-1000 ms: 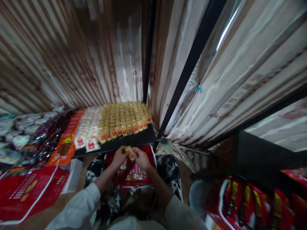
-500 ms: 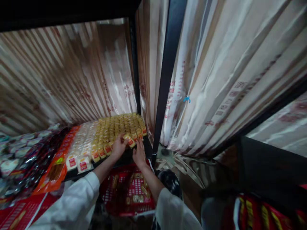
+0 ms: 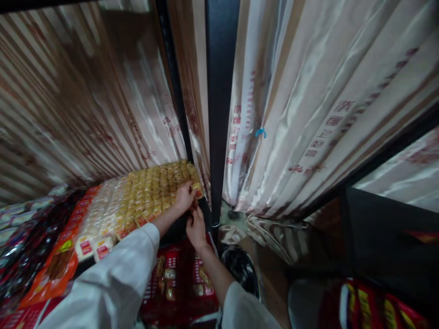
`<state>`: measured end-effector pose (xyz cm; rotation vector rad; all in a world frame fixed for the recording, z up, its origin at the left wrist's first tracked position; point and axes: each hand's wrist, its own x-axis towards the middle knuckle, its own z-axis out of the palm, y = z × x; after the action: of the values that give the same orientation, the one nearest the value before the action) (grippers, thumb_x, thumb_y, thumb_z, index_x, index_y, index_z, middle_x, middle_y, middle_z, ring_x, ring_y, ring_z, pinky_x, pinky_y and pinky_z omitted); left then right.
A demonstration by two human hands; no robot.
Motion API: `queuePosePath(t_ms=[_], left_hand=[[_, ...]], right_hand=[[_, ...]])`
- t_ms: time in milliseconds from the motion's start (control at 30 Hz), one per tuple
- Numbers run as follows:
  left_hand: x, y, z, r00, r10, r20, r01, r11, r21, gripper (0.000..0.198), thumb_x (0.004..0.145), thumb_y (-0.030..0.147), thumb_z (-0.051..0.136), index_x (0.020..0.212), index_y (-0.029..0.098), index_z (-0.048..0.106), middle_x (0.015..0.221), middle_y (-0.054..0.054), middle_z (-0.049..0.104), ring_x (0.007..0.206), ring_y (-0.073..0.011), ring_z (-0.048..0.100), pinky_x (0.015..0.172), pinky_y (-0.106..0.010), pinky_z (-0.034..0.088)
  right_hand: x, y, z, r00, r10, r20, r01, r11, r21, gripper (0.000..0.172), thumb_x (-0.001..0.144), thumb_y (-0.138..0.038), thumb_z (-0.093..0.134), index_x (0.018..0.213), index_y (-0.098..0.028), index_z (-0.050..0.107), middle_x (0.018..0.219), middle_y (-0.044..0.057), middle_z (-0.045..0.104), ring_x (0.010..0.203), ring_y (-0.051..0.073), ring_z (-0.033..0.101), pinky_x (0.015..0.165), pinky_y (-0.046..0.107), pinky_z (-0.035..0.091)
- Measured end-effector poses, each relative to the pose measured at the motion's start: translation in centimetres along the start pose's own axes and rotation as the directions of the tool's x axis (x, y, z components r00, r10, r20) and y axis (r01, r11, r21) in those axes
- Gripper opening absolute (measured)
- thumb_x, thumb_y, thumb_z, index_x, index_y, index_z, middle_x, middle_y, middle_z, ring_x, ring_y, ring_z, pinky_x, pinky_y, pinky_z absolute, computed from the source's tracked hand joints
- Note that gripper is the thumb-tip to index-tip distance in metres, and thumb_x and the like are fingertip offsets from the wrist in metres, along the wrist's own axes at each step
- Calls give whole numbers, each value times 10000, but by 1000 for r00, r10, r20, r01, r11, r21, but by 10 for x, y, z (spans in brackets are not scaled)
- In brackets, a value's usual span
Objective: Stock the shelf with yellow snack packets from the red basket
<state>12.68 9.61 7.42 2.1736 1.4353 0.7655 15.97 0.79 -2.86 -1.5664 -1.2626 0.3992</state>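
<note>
Rows of small yellow-wrapped snack packets (image 3: 154, 185) stand on a dark shelf. My left hand (image 3: 185, 196) reaches over their front right corner, fingers closed around a snack packet (image 3: 198, 189) with a red and orange label, partly hidden by the fingers. Just below it is my right hand (image 3: 196, 228), its fingers bent together close to the left fingertips; what lies between them is too small and dark to make out. Under my forearms, a red plastic basket (image 3: 181, 256) holds several gold-wrapped packets.
White-wrapped packets (image 3: 98, 214), an orange bag (image 3: 56, 258) and dark shiny packages (image 3: 37, 242) lie to the left. A black post (image 3: 221, 105) rises right of the shelf, before printed curtains (image 3: 302, 114). Red and yellow packages (image 3: 370, 304) sit at lower right.
My left hand has moved right with the packet to the row's end corner. My right hand has drawn down slightly and its fingers have bent. The view has shifted.
</note>
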Motion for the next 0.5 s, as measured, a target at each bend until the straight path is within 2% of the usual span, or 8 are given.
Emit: queuePosePath(t_ms=[67,133,200,300,400,500], left_hand=[[4,2,5,999,34,13,-35,999,41,292,818,179,528,1099,148,601,927,-68,656,846,-168,602,806,-291,477],[8,4,9,999,52,17,-53,996,65,271,814,165,525,1068,146,614,970,-78,644,878,-175,596,823,-293,473],[10,5,11,999,45,17,-46,996,79,251,808,152,524,1038,139,623,985,-84,635,896,-181,590,833,-296,470],[12,7,12,999,47,27,-50,994,95,237,809,133,515,1021,127,622,998,-95,617,905,-185,584,839,-299,471],[13,4,12,993,101,57,-107,988,112,226,822,118,493,1009,134,619,1036,-98,595,923,-181,578,855,-298,470],[15,-1,13,989,110,99,-124,981,151,221,831,109,473,993,143,619,1054,-95,585,932,-178,582,848,-290,474]], right_hand=[[-2,0,-2,998,34,-52,-30,996,90,464,781,-86,369,1214,-75,536,1321,188,489,1248,230,458,1034,400,421],[-3,-1,-6,993,62,-99,-45,985,165,497,813,-116,350,1300,-92,446,1353,184,454,1209,213,498,982,377,469],[-3,-3,-10,991,68,-116,-46,982,182,524,832,-134,339,1353,-103,371,1383,182,424,1200,207,507,980,379,469],[1,-7,-17,994,34,-102,-23,994,108,524,838,-144,336,1356,-73,364,1409,188,397,1282,223,425,1056,418,389],[7,-9,-21,996,-5,-94,7,1000,21,528,829,-133,336,1349,-49,376,1433,181,372,1354,225,317,1103,432,317],[13,-6,-21,996,-17,-84,15,1000,-25,547,817,-119,340,1358,-41,368,1442,175,365,1371,217,285,1115,428,294]])
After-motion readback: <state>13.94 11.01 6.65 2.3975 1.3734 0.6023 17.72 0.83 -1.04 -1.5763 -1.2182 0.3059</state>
